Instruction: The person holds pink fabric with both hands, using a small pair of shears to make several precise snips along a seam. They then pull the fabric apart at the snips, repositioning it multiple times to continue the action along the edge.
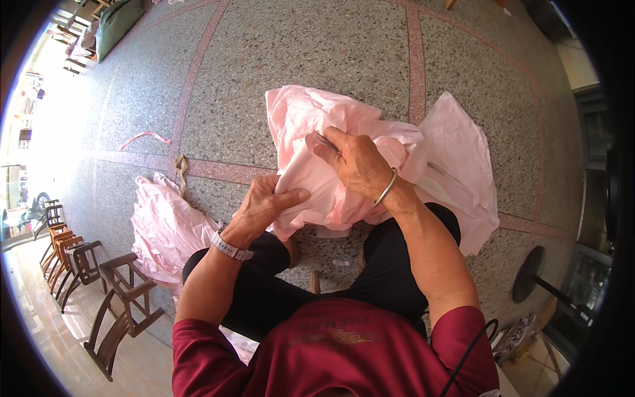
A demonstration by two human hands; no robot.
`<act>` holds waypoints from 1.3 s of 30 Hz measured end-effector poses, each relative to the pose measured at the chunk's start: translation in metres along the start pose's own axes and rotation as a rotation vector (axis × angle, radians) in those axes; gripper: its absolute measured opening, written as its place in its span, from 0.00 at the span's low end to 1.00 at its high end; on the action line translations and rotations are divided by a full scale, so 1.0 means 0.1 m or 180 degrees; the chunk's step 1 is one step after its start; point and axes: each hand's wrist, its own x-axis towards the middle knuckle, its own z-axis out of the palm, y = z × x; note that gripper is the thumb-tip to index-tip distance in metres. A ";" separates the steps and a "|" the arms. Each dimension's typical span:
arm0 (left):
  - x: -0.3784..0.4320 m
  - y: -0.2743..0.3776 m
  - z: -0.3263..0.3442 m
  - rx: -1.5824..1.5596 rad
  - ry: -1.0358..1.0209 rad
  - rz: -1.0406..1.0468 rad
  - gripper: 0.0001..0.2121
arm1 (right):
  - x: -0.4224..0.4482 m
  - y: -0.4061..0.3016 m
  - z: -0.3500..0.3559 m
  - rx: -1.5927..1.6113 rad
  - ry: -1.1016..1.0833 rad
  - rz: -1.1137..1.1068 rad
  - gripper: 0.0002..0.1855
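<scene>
A large piece of thin pink fabric (317, 111) lies bunched across my knees and the floor in front of me. My left hand (265, 201) pinches an edge of it between thumb and fingers. Above the cloth, my right hand (359, 159) is closed around a small metal tool (325, 142), probably thread snips, mostly hidden by the fingers. Whether that hand also grips some fabric is hard to tell. On the right, a paler spread of the pink cloth (461, 159) hangs past my knee.
Another heap of pink fabric (171, 223) sits on the terrazzo floor (307, 44) at my left. Near it lie a knotted tan strip (182, 171) and a red-pink strip (145, 138). Wooden chairs (129, 290) line the left side. A round-based black stand (528, 274) is at right.
</scene>
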 end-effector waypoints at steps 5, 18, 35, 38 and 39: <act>0.04 -0.14 0.05 0.0166 0.0354 0.0328 0.06 | 0.00 0.01 0.10 0.0053 0.0045 -0.0022 0.13; 0.10 -0.25 0.12 0.0132 0.0517 0.0089 0.07 | 0.03 0.13 0.18 -0.0064 0.0087 0.0075 0.20; 0.05 -0.22 0.10 -0.0094 0.0251 -0.0003 0.11 | 0.00 0.04 0.08 -0.0093 -0.0061 0.0224 0.15; 0.06 -0.21 0.13 -0.0088 0.0221 -0.0120 0.09 | -0.02 0.06 0.05 -0.0059 -0.0035 0.0190 0.15; 0.05 -0.18 0.14 -0.0028 0.0217 -0.0141 0.09 | -0.02 0.06 0.05 -0.0025 -0.0013 0.0163 0.15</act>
